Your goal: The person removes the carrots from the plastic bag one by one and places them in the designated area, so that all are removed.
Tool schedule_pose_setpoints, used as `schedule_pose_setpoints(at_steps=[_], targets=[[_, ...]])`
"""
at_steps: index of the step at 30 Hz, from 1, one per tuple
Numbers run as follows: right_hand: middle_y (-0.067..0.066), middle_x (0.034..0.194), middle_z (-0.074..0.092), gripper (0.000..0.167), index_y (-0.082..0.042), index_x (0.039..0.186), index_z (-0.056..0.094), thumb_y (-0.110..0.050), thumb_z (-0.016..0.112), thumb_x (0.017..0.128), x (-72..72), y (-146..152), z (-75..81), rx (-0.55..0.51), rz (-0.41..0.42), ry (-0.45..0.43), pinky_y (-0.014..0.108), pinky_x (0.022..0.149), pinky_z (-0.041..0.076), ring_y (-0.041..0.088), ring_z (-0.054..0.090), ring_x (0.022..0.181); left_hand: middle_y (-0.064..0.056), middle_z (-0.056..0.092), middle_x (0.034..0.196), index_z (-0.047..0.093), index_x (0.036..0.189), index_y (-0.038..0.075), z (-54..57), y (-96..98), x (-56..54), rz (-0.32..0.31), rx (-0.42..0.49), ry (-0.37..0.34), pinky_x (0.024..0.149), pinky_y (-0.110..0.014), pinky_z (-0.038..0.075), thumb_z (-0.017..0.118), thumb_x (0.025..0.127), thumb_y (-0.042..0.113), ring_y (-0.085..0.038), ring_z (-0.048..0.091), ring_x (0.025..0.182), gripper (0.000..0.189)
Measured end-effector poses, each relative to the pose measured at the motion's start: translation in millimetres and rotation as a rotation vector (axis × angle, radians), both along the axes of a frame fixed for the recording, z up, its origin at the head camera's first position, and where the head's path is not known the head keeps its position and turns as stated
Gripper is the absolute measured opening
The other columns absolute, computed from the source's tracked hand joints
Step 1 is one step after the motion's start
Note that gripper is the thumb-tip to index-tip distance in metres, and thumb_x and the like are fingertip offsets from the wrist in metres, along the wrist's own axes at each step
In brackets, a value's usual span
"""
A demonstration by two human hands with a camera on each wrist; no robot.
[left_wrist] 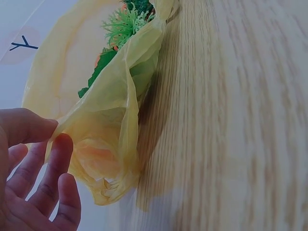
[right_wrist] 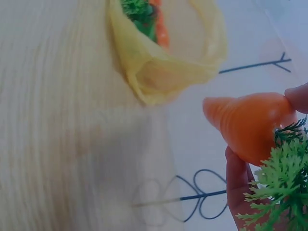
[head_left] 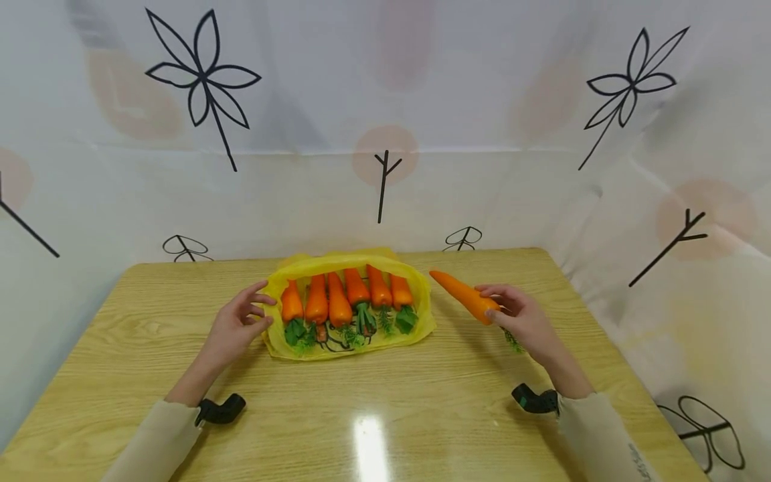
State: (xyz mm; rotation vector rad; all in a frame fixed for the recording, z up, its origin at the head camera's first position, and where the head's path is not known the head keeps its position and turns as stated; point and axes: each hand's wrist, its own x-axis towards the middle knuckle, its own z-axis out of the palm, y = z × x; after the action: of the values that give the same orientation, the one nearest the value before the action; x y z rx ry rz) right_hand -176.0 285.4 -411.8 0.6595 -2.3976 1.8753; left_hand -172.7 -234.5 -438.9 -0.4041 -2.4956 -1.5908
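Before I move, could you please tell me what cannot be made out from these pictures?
Far ends of the bagged carrots: head view, covered by the upper edge of the yellow bag.
Some greens on the held carrot: head view, behind the right hand.
Lettering on the right sleeve: head view, too small and blurred to read fully.
Part of the left hand: left wrist view, cut off by the left edge.

Round-cornered table (head_left: 301,402), pale wood grain, translucent yellow bag (head_left: 423,311) lying open near the far edge
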Motion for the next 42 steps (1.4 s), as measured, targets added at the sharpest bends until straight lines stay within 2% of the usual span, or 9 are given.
schedule_pose_setpoints(at_steps=[7, 12, 15, 21, 28, 31, 38, 42], targets=[[0.031, 0.137, 0.050, 0.027, 0.012, 0.121, 0.057, 0.000, 0.062, 0.097, -6.1, -4, -18.5, 0.034, -0.055, -0.035, 0.022, 0.083, 0.053, 0.004, 0.059, 0.111, -0.019, 0.064, 0.116, 0.044, 0.149, 0.006, -1.8, -1.6, -1.0, -0.001, -0.005, 0.005, 0.071, -0.022, 0.051, 0.067, 0.090, -0.008, -0.013, 0.060, 0.086, 0.065], [0.031, 0.139, 0.049, 0.028, 0.009, 0.122, 0.058, -0.002, 0.063, 0.097, -9.1, -7, -26.5, 0.058, -0.092, -0.071, 0.022, 0.082, 0.052, 0.003, 0.057, 0.111, -0.020, 0.063, 0.116, 0.044, 0.149, 0.005, -2.5, -1.9, -0.8, 0.000, -0.001, 0.007, 0.071, -0.022, 0.052, 0.067, 0.090, -0.008, -0.013, 0.060, 0.086, 0.065], [0.029, 0.138, 0.051, 0.028, 0.008, 0.122, 0.059, -0.003, 0.064, 0.096, -10.2, -10, -31.0, 0.087, -0.114, -0.084, 0.021, 0.083, 0.052, 0.011, 0.058, 0.113, -0.020, 0.064, 0.116, 0.044, 0.149, 0.006, -3.1, -2.1, -1.1, -0.002, 0.006, 0.007, 0.071, -0.022, 0.051, 0.067, 0.090, -0.008, -0.013, 0.060, 0.086, 0.065], [0.022, 0.139, 0.053, 0.033, 0.005, 0.125, 0.060, -0.008, 0.067, 0.095, -14.1, -16, -38.2, 0.117, -0.151, -0.138, 0.020, 0.087, 0.049, 0.037, 0.052, 0.123, -0.019, 0.064, 0.116, 0.044, 0.149, 0.006, -3.2, -1.7, -0.8, -0.002, 0.009, 0.011, 0.071, -0.022, 0.051, 0.067, 0.089, -0.009, -0.013, 0.059, 0.086, 0.065], [0.020, 0.142, 0.051, 0.035, 0.002, 0.124, 0.062, -0.012, 0.071, 0.093, -16.9, -27, -43.2, 0.134, -0.165, -0.164, 0.022, 0.089, 0.048, 0.041, 0.050, 0.126, -0.018, 0.064, 0.116, 0.044, 0.149, 0.007, -3.8, -0.7, -0.8, 0.005, -0.003, 0.009, 0.071, -0.023, 0.051, 0.067, 0.090, -0.009, -0.013, 0.060, 0.086, 0.065], [0.021, 0.141, 0.052, 0.034, 0.001, 0.123, 0.063, -0.012, 0.073, 0.092, -17.2, -31, -44.5, 0.142, -0.175, -0.161, 0.026, 0.090, 0.049, 0.041, 0.051, 0.126, -0.018, 0.064, 0.116, 0.045, 0.149, 0.007, -3.6, -0.3, -0.8, 0.004, 0.002, 0.008, 0.071, -0.023, 0.051, 0.067, 0.090, -0.009, -0.013, 0.060, 0.085, 0.065], [0.021, 0.140, 0.053, 0.036, 0.001, 0.124, 0.063, -0.010, 0.073, 0.092, -16.4, -42, -40.9, 0.170, -0.200, -0.168, 0.050, 0.099, 0.047, 0.041, 0.051, 0.127, -0.018, 0.064, 0.116, 0.045, 0.149, 0.007, -3.5, -0.4, -1.3, 0.010, -0.001, -0.001, 0.071, -0.022, 0.051, 0.067, 0.090, -0.009, -0.012, 0.060, 0.085, 0.065], [0.023, 0.139, 0.053, 0.038, 0.003, 0.127, 0.062, -0.007, 0.072, 0.092, -11.7, -49, -31.4, 0.212, -0.190, -0.145, 0.053, 0.099, 0.045, 0.044, 0.052, 0.125, -0.018, 0.064, 0.117, 0.043, 0.150, 0.008, -3.1, 0.1, -0.7, 0.006, -0.008, -0.011, 0.071, -0.023, 0.052, 0.066, 0.091, -0.007, -0.014, 0.061, 0.087, 0.065]])
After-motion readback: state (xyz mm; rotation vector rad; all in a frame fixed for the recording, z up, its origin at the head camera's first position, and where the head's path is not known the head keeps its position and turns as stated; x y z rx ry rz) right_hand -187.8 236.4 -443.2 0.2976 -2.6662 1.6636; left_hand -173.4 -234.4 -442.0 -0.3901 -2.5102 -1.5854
